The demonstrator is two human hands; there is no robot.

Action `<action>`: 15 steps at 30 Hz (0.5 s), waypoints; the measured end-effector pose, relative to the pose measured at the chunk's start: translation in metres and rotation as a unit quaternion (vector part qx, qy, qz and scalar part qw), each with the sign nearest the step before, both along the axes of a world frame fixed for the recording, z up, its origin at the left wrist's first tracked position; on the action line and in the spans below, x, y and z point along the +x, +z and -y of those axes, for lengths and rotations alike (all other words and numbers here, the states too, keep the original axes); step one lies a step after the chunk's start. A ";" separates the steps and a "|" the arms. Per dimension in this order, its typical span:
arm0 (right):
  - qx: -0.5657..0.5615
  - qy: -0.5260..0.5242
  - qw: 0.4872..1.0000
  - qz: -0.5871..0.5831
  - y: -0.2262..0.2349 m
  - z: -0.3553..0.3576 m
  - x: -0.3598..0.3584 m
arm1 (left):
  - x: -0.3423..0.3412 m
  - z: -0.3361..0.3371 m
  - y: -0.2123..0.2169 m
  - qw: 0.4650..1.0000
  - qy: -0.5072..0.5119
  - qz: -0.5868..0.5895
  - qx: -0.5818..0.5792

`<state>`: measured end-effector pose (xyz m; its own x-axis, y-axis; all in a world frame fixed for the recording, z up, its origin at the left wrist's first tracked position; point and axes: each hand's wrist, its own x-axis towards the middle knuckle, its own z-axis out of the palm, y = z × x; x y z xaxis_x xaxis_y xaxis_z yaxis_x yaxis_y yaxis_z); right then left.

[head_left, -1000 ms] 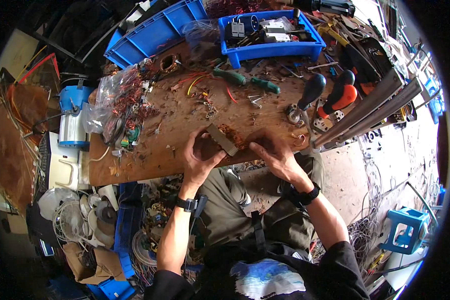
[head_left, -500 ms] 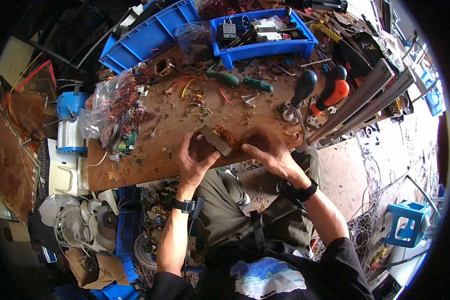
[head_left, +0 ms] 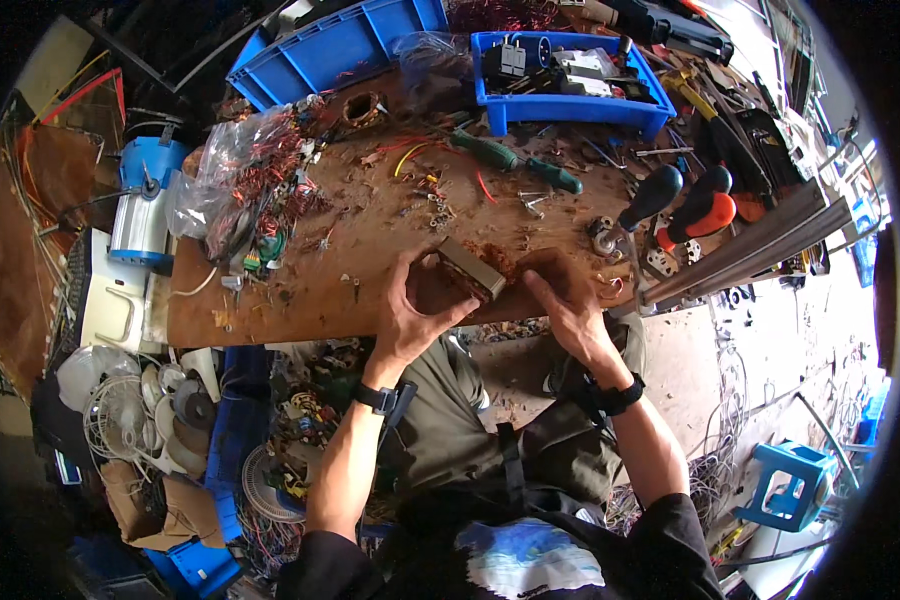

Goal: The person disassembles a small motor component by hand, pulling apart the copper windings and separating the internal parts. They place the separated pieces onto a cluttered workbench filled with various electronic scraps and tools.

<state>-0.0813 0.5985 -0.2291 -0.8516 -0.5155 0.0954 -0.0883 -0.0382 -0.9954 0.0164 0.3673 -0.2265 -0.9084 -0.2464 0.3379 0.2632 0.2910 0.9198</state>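
Note:
My left hand [head_left: 410, 318] is closed around a rectangular grey-brown block [head_left: 472, 268], held tilted above the near edge of the wooden bench [head_left: 320, 290]. Fine reddish-brown strands, like copper wire, form a clump [head_left: 497, 260] at the block's far right side. Beside that clump is my right hand [head_left: 568, 305], its fingers curled in shade and its thumb pointing at the block. What lies between those fingers is too dark to make out. Beyond the hands, two green-handled screwdrivers [head_left: 485, 150] lie on the bench among loose screws and scraps.
A blue crate [head_left: 580, 108] of electrical parts stands at the back, another blue crate [head_left: 340, 50] left of it. Wire scraps and a plastic bag [head_left: 240, 145] heap at the left. Two upright handles [head_left: 652, 195] and long metal bars [head_left: 750, 250] project at the right.
The whole view has shifted, so the bench things appear farther right. The block has turned a little and shows more of its near side. Both hands stay close together at it.

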 end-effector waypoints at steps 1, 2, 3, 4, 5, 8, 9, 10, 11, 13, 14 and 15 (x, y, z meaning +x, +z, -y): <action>0.002 -0.004 1.000 -0.004 0.002 0.001 0.001 | 0.001 0.001 -0.003 1.000 -0.002 0.000 0.022; 0.005 -0.006 1.000 -0.006 0.003 0.002 0.001 | 0.002 0.001 -0.004 0.999 -0.005 0.000 0.045; 0.008 -0.009 1.000 -0.008 0.003 0.002 0.001 | 0.003 0.000 -0.005 0.998 -0.008 0.000 0.068; 0.011 -0.012 1.000 -0.010 0.003 0.003 0.001 | 0.004 0.001 -0.004 0.996 -0.007 0.005 0.086; 0.022 -0.020 0.999 -0.021 0.003 0.002 0.000 | 0.004 0.001 -0.004 0.994 -0.008 0.009 0.104; 0.039 -0.046 0.997 -0.052 -0.005 0.004 -0.002 | 0.003 0.003 -0.009 0.993 -0.012 0.017 0.114; 0.033 -0.057 0.996 -0.060 -0.009 0.005 -0.002 | 0.003 0.004 -0.011 0.994 -0.014 0.019 0.110; 0.027 -0.068 0.995 -0.068 -0.009 0.007 -0.002 | 0.002 0.004 -0.012 0.995 -0.010 0.012 0.096; 0.027 -0.066 0.996 -0.057 -0.008 0.007 -0.001 | 0.001 0.003 -0.011 0.997 -0.005 0.006 0.081; 0.027 -0.064 0.997 -0.035 -0.005 0.008 -0.001 | 0.001 0.002 -0.008 0.998 0.006 0.003 0.059; 0.008 -0.061 0.998 -0.034 -0.007 0.009 -0.001 | 0.001 0.001 -0.004 0.999 0.011 0.007 0.049; -0.011 -0.059 0.998 -0.032 -0.011 0.010 -0.002 | 0.002 0.001 -0.002 0.999 0.016 0.010 0.039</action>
<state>-0.0836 0.5885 -0.2400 -0.8977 -0.4096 0.1623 -0.1575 -0.0457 -0.9865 0.0181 0.3665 -0.2289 -0.9058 -0.3013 0.2978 0.2357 0.2255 0.9453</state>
